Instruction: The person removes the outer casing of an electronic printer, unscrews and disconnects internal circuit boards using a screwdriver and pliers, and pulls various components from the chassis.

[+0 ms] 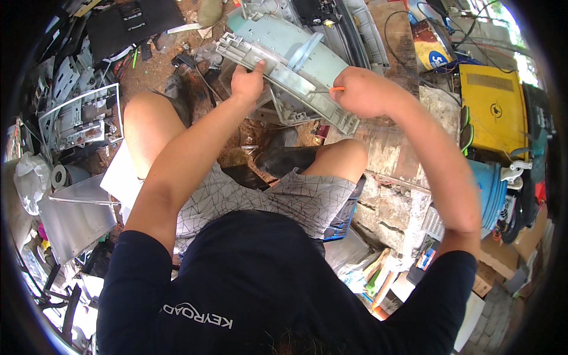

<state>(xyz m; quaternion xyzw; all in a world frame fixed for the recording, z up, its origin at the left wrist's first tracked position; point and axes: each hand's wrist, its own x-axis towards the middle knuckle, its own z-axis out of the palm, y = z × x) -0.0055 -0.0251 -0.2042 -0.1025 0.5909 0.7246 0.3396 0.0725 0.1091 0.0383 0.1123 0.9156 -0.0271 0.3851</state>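
Note:
A long, pale grey plastic frame (277,70) lies slantwise in front of me, against a light green-blue panel (266,32) at its far side. My left hand (248,84) grips the near edge of this frame, thumb on top and the other fingers partly hidden. Closed in a fist, my right hand (362,92) holds a screwdriver (338,89) with an orange handle. Its thin shaft points left over the frame's right part; whether the tip touches is too small to tell. A pale blue strip (305,49) crosses the panel.
Dismantled plastic and metal parts (77,115) crowd the left side, below a black panel (133,23). To the right stand a yellow metal case (494,109) and a blue bucket (490,192). Dark cables (408,59) run across the wooden board at the upper right.

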